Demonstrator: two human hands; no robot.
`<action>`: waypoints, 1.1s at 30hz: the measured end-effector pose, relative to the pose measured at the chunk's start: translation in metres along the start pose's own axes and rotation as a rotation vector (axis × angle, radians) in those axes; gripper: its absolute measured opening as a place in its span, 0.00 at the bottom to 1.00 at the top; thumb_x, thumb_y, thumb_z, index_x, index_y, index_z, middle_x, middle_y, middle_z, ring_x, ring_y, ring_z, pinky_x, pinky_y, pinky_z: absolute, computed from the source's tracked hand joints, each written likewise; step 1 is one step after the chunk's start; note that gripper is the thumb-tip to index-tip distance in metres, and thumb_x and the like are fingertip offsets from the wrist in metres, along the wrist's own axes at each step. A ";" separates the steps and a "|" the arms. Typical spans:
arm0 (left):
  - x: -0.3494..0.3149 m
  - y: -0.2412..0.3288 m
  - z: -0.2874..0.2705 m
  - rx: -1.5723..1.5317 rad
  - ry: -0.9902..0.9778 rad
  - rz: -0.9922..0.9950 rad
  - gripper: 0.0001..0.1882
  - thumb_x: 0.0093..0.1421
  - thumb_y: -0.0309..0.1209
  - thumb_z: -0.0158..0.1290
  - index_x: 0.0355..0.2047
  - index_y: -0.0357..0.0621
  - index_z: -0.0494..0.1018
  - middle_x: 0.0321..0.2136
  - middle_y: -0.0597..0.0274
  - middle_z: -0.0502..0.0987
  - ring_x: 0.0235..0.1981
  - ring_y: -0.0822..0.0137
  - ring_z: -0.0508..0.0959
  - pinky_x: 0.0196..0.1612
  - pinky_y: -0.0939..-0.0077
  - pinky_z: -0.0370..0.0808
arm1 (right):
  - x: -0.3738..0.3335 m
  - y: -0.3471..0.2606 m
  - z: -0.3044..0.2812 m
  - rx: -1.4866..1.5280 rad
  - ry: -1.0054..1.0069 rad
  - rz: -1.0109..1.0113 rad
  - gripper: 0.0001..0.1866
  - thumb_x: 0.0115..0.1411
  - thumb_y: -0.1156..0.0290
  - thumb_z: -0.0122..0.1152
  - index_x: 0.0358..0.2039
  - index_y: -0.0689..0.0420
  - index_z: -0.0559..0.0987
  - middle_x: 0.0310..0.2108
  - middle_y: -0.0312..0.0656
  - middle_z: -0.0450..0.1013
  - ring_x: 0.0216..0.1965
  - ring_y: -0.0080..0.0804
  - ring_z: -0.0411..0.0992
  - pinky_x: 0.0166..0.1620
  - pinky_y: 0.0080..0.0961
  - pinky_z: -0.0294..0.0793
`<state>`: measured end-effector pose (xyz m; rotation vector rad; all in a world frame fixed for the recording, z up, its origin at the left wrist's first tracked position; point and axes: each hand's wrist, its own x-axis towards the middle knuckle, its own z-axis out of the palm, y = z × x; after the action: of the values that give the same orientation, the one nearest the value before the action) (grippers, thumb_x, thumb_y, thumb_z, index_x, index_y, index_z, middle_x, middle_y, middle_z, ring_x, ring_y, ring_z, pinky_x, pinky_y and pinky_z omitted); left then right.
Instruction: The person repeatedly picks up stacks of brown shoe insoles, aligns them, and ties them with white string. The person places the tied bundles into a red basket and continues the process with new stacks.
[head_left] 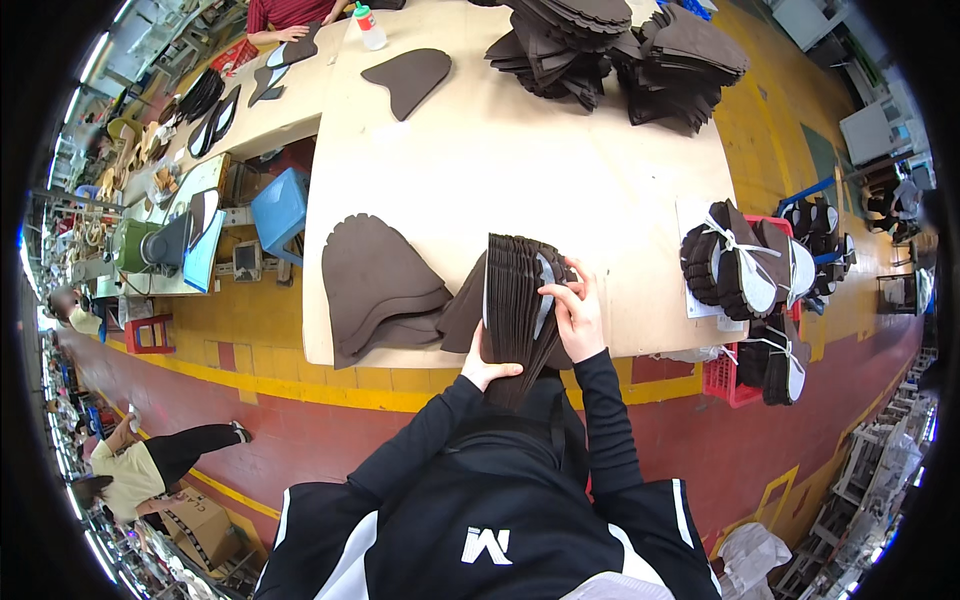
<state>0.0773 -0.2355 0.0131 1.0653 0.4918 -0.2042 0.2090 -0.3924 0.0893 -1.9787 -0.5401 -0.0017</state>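
A thick stack of dark brown shoe-upper pieces [512, 300] stands on edge at the table's near edge, held between my two hands. My left hand [486, 366] grips its lower left side, thumb across the front. My right hand [578, 315] is closed at the stack's upper right, fingertips on a light grey patch among the layers. Just left lies a small pile of flat brown pieces [380, 285] with scalloped tops. Another brown piece [462, 310] rests partly behind the stack.
Tall piles of brown pieces [560, 45] stand at the far right of the pale table [500, 170]. A single piece [408, 82] and a bottle [370, 28] lie beyond. Tied bundles [735, 265] sit over red crates [725, 380] at right. A co-worker's hand [293, 33] works at the far left.
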 end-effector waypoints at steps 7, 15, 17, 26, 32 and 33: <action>0.000 0.000 0.000 0.007 -0.002 0.013 0.63 0.34 0.24 0.71 0.65 0.38 0.39 0.58 0.52 0.60 0.59 0.61 0.61 0.61 0.68 0.59 | 0.006 -0.003 -0.001 -0.001 0.039 0.064 0.09 0.49 0.86 0.53 0.31 0.60 0.76 0.51 0.47 0.63 0.32 0.28 0.69 0.35 0.22 0.69; -0.006 0.009 0.008 -0.002 0.012 0.007 0.62 0.35 0.24 0.71 0.64 0.38 0.40 0.57 0.53 0.60 0.59 0.62 0.62 0.61 0.69 0.59 | 0.013 -0.018 -0.002 -0.069 0.066 0.112 0.09 0.48 0.72 0.66 0.27 0.60 0.74 0.45 0.46 0.66 0.30 0.26 0.67 0.30 0.20 0.68; -0.004 0.002 0.004 0.005 0.012 0.034 0.62 0.35 0.26 0.71 0.64 0.38 0.41 0.57 0.53 0.61 0.59 0.62 0.61 0.61 0.69 0.58 | 0.014 -0.015 -0.003 -0.062 0.041 0.156 0.10 0.47 0.72 0.67 0.27 0.59 0.74 0.45 0.46 0.66 0.31 0.26 0.68 0.29 0.20 0.68; 0.000 -0.009 0.000 0.048 0.030 0.089 0.60 0.36 0.30 0.72 0.64 0.39 0.44 0.56 0.54 0.62 0.58 0.62 0.62 0.60 0.68 0.59 | 0.017 -0.022 -0.008 -0.291 -0.013 -0.013 0.16 0.47 0.80 0.60 0.35 0.44 0.77 0.57 0.43 0.58 0.45 0.42 0.69 0.42 0.33 0.74; 0.001 -0.010 0.001 0.032 0.036 0.091 0.62 0.35 0.35 0.73 0.64 0.37 0.43 0.57 0.54 0.61 0.59 0.62 0.61 0.61 0.69 0.58 | 0.018 -0.022 -0.007 -0.252 -0.022 -0.013 0.10 0.48 0.81 0.58 0.31 0.51 0.78 0.54 0.47 0.60 0.50 0.46 0.66 0.49 0.36 0.71; 0.001 -0.011 0.001 0.037 0.043 0.090 0.62 0.35 0.35 0.73 0.64 0.37 0.43 0.57 0.54 0.61 0.59 0.62 0.61 0.61 0.69 0.58 | 0.017 -0.022 -0.005 -0.212 -0.021 0.040 0.09 0.49 0.80 0.57 0.31 0.52 0.77 0.53 0.48 0.61 0.49 0.46 0.67 0.49 0.36 0.71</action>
<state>0.0739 -0.2419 0.0045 1.1276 0.4786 -0.1117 0.2171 -0.3827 0.1145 -2.1981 -0.5313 -0.0134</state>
